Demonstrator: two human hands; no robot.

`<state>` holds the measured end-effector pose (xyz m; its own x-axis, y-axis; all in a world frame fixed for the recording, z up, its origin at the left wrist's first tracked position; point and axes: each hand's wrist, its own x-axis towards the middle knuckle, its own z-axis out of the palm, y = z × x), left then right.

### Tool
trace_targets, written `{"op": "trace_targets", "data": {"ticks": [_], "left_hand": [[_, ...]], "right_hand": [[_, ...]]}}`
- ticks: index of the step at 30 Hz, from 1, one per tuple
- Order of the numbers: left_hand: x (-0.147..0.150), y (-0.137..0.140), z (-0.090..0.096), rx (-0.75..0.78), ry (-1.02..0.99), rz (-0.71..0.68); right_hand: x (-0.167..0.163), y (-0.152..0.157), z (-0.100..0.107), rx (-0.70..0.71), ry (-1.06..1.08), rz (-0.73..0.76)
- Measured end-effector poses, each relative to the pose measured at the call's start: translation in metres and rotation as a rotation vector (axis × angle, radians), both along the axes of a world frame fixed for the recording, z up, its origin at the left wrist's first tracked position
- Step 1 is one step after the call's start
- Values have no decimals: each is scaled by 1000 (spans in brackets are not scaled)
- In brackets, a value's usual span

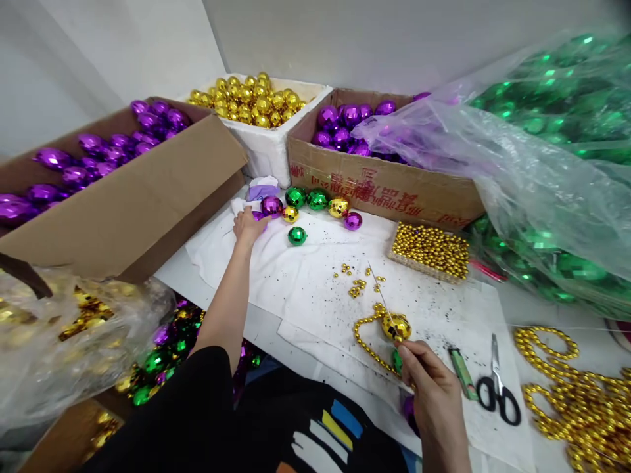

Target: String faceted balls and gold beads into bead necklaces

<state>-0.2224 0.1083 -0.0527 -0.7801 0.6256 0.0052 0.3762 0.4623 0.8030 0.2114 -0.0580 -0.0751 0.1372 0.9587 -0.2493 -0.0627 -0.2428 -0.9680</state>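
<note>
My left hand [250, 226] reaches to the far side of the white cloth [320, 256], its fingers closed around a purple mirrored ball [258, 215] that they partly cover. Right beside it lie another purple ball [271, 206], green balls [317, 199] and gold balls [338, 207]. A single green ball [297, 236] rests nearer to me. In a pinch, my right hand [428, 387] holds a long thin needle [379, 289], which points up and away. A gold mirrored ball [396, 326] sits at the fingertips, by a gold bead string [362, 338]. Below, a green and a purple ball are partly hidden.
A tray of small gold beads [431, 251] stands at right, with scissors [497, 387] and a green lighter [462, 373] nearer. Gold bead chains [586, 401] pile at far right. Cardboard boxes [384, 190], a white foam box [266, 154] and plastic bags [557, 184] surround the cloth.
</note>
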Motion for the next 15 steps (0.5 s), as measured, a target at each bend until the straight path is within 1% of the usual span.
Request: {"op": "trace_targets", "data": {"ticks": [1, 2, 3, 4, 6, 7, 8, 9, 11, 13, 15], "left_hand": [[0, -3, -2, 8, -8, 6], [2, -7, -2, 47, -31, 18], [6, -11, -2, 123, -84, 30], [13, -16, -2, 225, -180, 33], [33, -28, 1, 437, -495, -23], [47, -35, 2, 512, -684, -76], [61, -42, 4, 553, -859, -130], [75, -49, 4, 565, -1008, -167], [102, -62, 4, 542, -1219, -179], [123, -71, 2, 504, -1344, -152], [136, -77, 0, 479, -1421, -145]], "right_hand": [[-3, 0, 1, 9, -4, 11], [-5, 0, 2, 18, -14, 28], [-7, 0, 3, 28, -32, 49], [-10, -2, 5, 37, -56, 76], [-14, -5, 9, 62, -117, 130], [-17, -6, 11, 76, -147, 154], [-20, -8, 12, 93, -175, 176], [-23, -9, 14, 110, -200, 197], [-29, -11, 17, 149, -243, 228], [-34, -13, 18, 186, -278, 240], [-37, -15, 19, 210, -305, 235]]}}
